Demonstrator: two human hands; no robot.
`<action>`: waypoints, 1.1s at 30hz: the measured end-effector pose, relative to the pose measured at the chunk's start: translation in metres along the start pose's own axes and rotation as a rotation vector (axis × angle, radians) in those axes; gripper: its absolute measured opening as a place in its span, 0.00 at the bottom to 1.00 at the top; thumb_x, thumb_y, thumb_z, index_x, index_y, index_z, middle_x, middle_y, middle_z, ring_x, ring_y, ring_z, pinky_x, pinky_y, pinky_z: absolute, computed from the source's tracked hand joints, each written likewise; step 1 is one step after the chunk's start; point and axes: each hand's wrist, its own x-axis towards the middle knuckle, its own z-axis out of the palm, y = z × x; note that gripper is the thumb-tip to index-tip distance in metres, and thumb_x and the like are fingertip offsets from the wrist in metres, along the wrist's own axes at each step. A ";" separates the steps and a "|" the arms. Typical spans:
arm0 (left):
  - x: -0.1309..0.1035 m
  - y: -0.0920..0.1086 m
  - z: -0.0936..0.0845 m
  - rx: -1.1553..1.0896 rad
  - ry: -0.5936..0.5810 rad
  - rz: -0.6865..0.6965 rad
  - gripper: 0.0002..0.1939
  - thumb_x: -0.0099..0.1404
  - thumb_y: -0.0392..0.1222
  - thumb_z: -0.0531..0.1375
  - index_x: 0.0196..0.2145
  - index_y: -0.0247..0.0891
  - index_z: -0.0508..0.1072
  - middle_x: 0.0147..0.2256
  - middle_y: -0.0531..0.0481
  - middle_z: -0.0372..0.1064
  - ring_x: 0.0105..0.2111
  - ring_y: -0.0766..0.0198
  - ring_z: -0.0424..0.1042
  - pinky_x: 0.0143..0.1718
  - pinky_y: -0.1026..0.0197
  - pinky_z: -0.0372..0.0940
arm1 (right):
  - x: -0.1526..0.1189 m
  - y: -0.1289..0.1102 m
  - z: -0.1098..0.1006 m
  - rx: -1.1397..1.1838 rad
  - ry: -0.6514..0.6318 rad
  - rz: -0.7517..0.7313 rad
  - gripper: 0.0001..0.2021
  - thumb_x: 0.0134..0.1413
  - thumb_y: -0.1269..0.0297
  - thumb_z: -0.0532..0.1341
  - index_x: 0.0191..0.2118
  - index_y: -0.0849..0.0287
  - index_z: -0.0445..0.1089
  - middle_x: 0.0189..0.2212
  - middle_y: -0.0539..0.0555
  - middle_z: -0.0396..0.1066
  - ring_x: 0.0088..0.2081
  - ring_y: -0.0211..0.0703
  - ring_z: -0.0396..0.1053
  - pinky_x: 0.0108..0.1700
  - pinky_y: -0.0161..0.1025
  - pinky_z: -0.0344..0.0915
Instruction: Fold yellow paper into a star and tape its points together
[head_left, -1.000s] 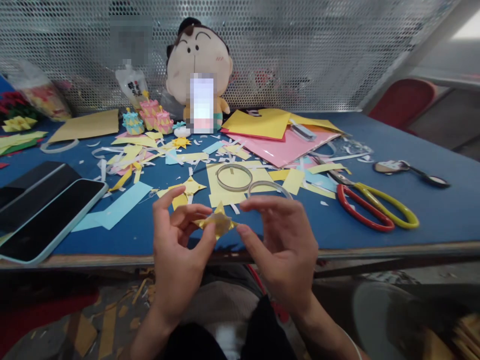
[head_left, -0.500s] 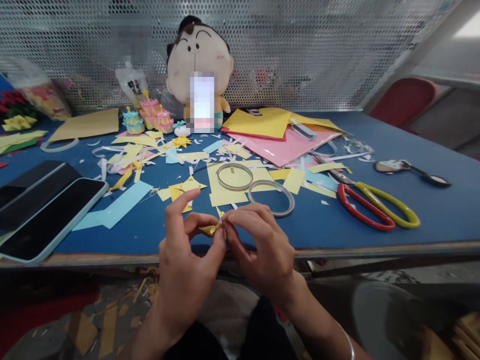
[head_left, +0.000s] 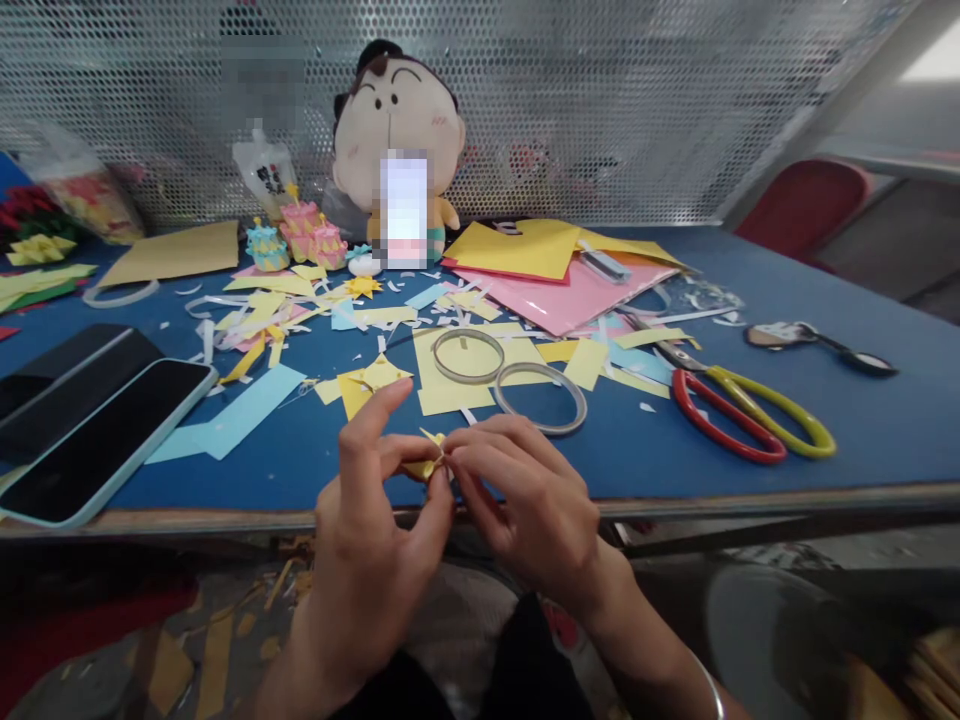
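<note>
Just above the table's front edge, my left hand (head_left: 379,535) pinches a small folded yellow paper piece (head_left: 421,468) between thumb and fingers, its index finger raised. My right hand (head_left: 525,500) meets it there, thumb and index fingertips closed on the edge of the same paper; its exact grip is partly hidden. Beyond my hands lie a pale yellow sheet (head_left: 442,395), two rolls of narrow tape (head_left: 540,428) and a yellow paper star shape (head_left: 384,373).
Scissors (head_left: 765,440) with red and yellow handles lie at the right. A phone (head_left: 112,440) and blue paper strips (head_left: 255,410) are at the left. Paper scraps cover the middle. Behind stand a plush doll (head_left: 405,120), small paper cakes (head_left: 300,235) and paper packs (head_left: 525,250).
My hands have shifted very slightly and the yellow paper piece has turned a little between my fingers. Both hands keep hold of it.
</note>
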 end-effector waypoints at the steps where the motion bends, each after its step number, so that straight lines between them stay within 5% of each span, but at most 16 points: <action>1: 0.000 0.000 0.000 -0.001 -0.005 0.011 0.33 0.55 0.27 0.60 0.55 0.47 0.55 0.48 0.53 0.62 0.33 0.75 0.73 0.37 0.75 0.68 | 0.001 0.000 -0.001 -0.009 -0.012 -0.010 0.05 0.58 0.77 0.54 0.37 0.63 0.65 0.31 0.57 0.74 0.34 0.42 0.66 0.36 0.40 0.66; 11: -0.001 0.000 -0.001 -0.004 -0.009 0.029 0.32 0.56 0.28 0.60 0.55 0.47 0.56 0.48 0.54 0.63 0.34 0.75 0.73 0.38 0.75 0.68 | 0.002 -0.004 -0.002 -0.004 -0.023 0.002 0.07 0.57 0.77 0.53 0.32 0.60 0.64 0.30 0.55 0.73 0.33 0.42 0.65 0.35 0.40 0.67; 21: -0.001 0.003 -0.004 -0.177 -0.086 -0.149 0.30 0.57 0.30 0.60 0.54 0.48 0.55 0.30 0.58 0.70 0.31 0.69 0.74 0.35 0.66 0.71 | -0.005 -0.008 0.002 0.449 0.162 0.426 0.14 0.52 0.79 0.57 0.39 0.52 0.58 0.30 0.49 0.68 0.32 0.40 0.71 0.34 0.40 0.70; 33: -0.001 0.003 -0.002 -0.203 -0.069 -0.170 0.28 0.57 0.30 0.60 0.52 0.48 0.57 0.29 0.59 0.70 0.31 0.71 0.73 0.36 0.69 0.69 | -0.003 -0.013 0.004 0.441 0.213 0.491 0.13 0.50 0.79 0.57 0.35 0.53 0.57 0.27 0.46 0.66 0.30 0.37 0.69 0.34 0.38 0.67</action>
